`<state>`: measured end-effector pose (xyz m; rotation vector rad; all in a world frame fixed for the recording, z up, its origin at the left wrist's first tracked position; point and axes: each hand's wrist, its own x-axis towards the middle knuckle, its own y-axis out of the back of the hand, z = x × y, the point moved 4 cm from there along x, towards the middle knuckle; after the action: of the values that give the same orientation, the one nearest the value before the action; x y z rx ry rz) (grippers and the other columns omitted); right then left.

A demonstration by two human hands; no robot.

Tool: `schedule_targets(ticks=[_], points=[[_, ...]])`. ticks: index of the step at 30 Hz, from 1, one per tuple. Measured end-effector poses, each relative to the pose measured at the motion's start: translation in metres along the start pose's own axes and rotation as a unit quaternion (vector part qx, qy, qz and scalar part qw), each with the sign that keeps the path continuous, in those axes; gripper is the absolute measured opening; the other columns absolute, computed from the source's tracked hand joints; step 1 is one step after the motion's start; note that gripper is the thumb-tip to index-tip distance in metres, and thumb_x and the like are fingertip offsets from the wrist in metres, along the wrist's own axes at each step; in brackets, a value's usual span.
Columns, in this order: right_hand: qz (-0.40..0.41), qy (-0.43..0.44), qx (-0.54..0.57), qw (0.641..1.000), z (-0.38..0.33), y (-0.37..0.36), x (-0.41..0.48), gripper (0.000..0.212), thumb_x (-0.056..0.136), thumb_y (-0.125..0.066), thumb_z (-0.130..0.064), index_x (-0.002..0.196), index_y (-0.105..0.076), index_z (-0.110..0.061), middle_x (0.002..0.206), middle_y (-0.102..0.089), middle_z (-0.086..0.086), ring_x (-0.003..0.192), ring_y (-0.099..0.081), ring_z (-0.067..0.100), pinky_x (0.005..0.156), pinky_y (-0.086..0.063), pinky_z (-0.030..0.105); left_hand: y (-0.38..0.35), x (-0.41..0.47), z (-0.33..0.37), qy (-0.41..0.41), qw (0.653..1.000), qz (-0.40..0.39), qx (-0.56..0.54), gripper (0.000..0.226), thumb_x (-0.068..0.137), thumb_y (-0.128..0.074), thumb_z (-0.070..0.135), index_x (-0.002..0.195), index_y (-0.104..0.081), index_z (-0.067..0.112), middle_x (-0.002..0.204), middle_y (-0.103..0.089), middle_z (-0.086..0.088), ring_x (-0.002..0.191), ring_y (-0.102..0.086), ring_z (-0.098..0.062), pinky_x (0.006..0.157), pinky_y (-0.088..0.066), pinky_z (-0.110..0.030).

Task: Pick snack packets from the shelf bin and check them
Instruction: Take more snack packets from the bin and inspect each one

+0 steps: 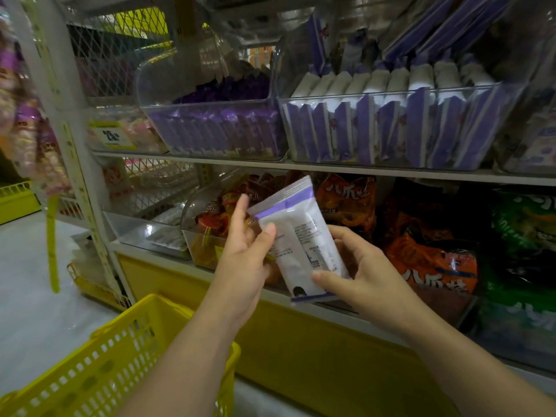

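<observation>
You hold a white-and-purple snack packet [301, 233] in both hands, tilted, printed back towards you, in front of the lower shelf. Your left hand [249, 251] grips its left edge with the thumb on the face, and your right hand [358, 266] pinches its lower right corner. Matching packets stand in the clear shelf bin [388, 92] above right; a yellow basket [114, 353] sits near left.

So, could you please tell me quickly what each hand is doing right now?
Left hand: holds the white-and-purple packet.
Right hand: pinches the same packet's lower end.
</observation>
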<state>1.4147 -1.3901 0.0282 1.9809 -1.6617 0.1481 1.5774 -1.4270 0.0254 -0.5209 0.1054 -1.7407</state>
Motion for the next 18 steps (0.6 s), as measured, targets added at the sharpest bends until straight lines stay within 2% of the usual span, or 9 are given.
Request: schedule_targets(ticks=[2, 3, 5, 7, 8, 10, 13, 15, 18], points=[[0.001, 0.013, -0.015, 1.0, -0.002, -0.002, 0.0, 0.058, 0.089, -0.065, -0.01, 0.124, -0.049, -0.053, 0.117, -0.059, -0.017, 0.105, -0.059, -0.002, 0.07, -0.056, 0.018, 0.0, -0.001, -0.002, -0.006, 1.0, 0.001, 0.021, 0.082, 0.092, -0.057, 0.02, 0.149, -0.006, 0.05, 0.136, -0.055, 0.007, 0.106, -0.066, -0.008, 0.077, -0.059, -0.037], [0.003, 0.019, -0.043, 0.999, -0.004, -0.002, 0.0, 0.061, 0.089, -0.064, -0.01, 0.127, -0.046, -0.054, 0.118, -0.056, -0.011, 0.104, -0.057, -0.001, 0.07, -0.057, 0.02, -0.002, -0.001, -0.004, -0.006, 1.0, -0.007, 0.029, 0.088, 0.087, -0.062, 0.027, 0.148, -0.005, 0.053, 0.136, -0.053, 0.01, 0.105, -0.066, -0.006, 0.079, -0.059, -0.038], [0.008, 0.036, -0.134, 0.99, -0.005, -0.002, -0.001, 0.065, 0.089, -0.062, -0.014, 0.135, -0.041, -0.054, 0.105, -0.051, -0.008, 0.092, -0.054, 0.005, 0.07, -0.055, 0.028, -0.006, -0.001, -0.006, 0.007, 0.999, -0.028, 0.033, 0.098, 0.071, -0.073, 0.039, 0.146, -0.011, 0.056, 0.132, -0.053, 0.019, 0.106, -0.066, -0.008, 0.083, -0.058, -0.04], [0.003, 0.055, -0.202, 0.978, -0.005, -0.004, -0.002, 0.067, 0.089, -0.062, -0.02, 0.14, -0.035, -0.053, 0.094, -0.043, -0.013, 0.084, -0.049, 0.007, 0.069, -0.049, 0.029, -0.009, -0.001, -0.008, 0.018, 0.999, -0.03, 0.032, 0.1, 0.061, -0.077, 0.044, 0.142, -0.022, 0.058, 0.122, -0.057, 0.026, 0.103, -0.068, -0.01, 0.079, -0.059, -0.037], [-0.002, 0.063, -0.221, 0.973, -0.005, -0.006, -0.002, 0.068, 0.089, -0.063, -0.023, 0.142, -0.032, -0.053, 0.092, -0.041, -0.016, 0.084, -0.047, 0.006, 0.069, -0.047, 0.026, -0.008, -0.001, -0.009, 0.02, 0.999, -0.024, 0.029, 0.094, 0.059, -0.078, 0.044, 0.138, -0.029, 0.057, 0.122, -0.057, 0.024, 0.101, -0.069, -0.011, 0.076, -0.059, -0.036], [-0.005, 0.067, -0.228, 0.971, -0.004, -0.008, -0.002, 0.072, 0.087, -0.068, -0.027, 0.142, -0.03, -0.053, 0.093, -0.04, -0.022, 0.089, -0.046, 0.001, 0.073, -0.043, 0.017, -0.006, 0.001, -0.009, 0.022, 0.999, -0.004, 0.024, 0.073, 0.061, -0.079, 0.04, 0.125, -0.045, 0.054, 0.132, -0.054, 0.007, 0.099, -0.07, -0.016, 0.076, -0.059, -0.04], [0.033, 0.057, -0.172, 0.983, -0.006, 0.001, 0.0, 0.071, 0.077, -0.079, -0.028, 0.133, -0.041, -0.05, 0.1, -0.052, -0.023, 0.093, -0.053, -0.004, 0.079, -0.045, 0.013, 0.003, 0.004, -0.008, 0.012, 0.999, 0.04, 0.0, 0.07, 0.063, -0.077, 0.038, 0.128, -0.052, 0.042, 0.134, -0.052, -0.005, 0.097, -0.068, -0.018, 0.069, -0.056, -0.037], [0.065, 0.035, -0.118, 0.99, -0.006, 0.009, 0.0, 0.055, 0.071, -0.083, -0.027, 0.116, -0.055, -0.043, 0.099, -0.061, -0.018, 0.094, -0.06, -0.002, 0.081, -0.053, 0.022, 0.009, 0.007, -0.006, 0.013, 0.997, 0.062, -0.035, 0.078, 0.065, -0.075, 0.035, 0.137, -0.046, 0.028, 0.121, -0.055, -0.006, 0.093, -0.065, -0.017, 0.065, -0.055, -0.036], [0.088, 0.02, -0.045, 0.995, -0.006, 0.013, -0.001, 0.026, 0.072, -0.081, -0.019, 0.089, -0.062, -0.028, 0.093, -0.071, -0.009, 0.09, -0.069, 0.005, 0.077, -0.059, 0.029, 0.019, 0.011, -0.004, 0.018, 0.994, 0.077, -0.074, 0.064, 0.069, -0.072, 0.032, 0.129, -0.051, 0.022, 0.107, -0.06, -0.002, 0.094, -0.064, -0.018, 0.064, -0.055, -0.037]])
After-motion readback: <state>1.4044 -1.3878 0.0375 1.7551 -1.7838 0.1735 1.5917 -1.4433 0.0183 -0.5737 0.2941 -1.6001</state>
